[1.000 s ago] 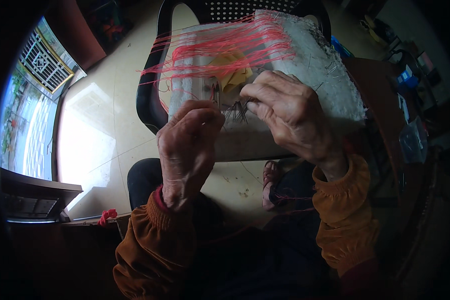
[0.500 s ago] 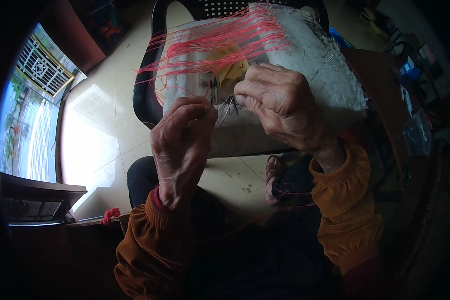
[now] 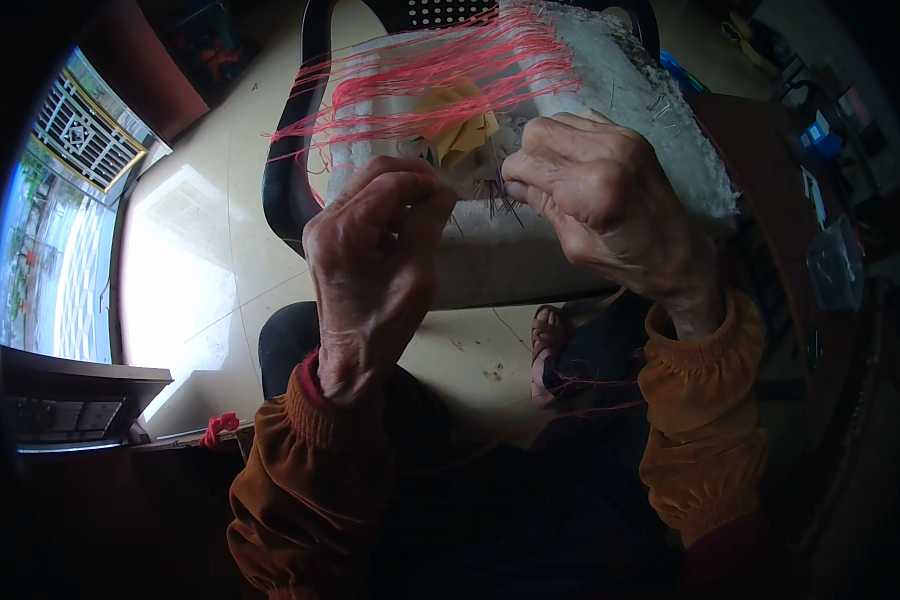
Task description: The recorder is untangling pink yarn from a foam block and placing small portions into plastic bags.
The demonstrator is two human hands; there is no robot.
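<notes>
From the head camera, taking the middle of the view as our clock centre, we find the pins (image 3: 493, 192) at about one o'clock, a dark, thin cluster beside the tips of our right hand (image 3: 615, 195). They look light, stiff and slick, with points that could prick; a pinch well back from the tips seems safest. The pink threads (image 3: 430, 85) spread at twelve o'clock across the white foam block (image 3: 660, 150). We judge them soft, nearly weightless and quick to tangle, best taken singly near an end. The foam looks light and rigid but crumbly, so its broad sides suit a hold better than its ragged edge. Yellow paper (image 3: 460, 125) lies below the threads, towards us.

Our left hand (image 3: 375, 250) sits at ten o'clock, its back towards us, fingers curled into a closed pinch aimed at one o'clock. Our right, at two o'clock, is also closed, knuckles high, fingertips turned towards ten. We cannot tell what either pinch holds, or whether a strand runs between them. The fingertips stand apart, over the near part of the foam. Our brown sleeves (image 3: 315, 490) come in from seven and between four and five o'clock.
</notes>
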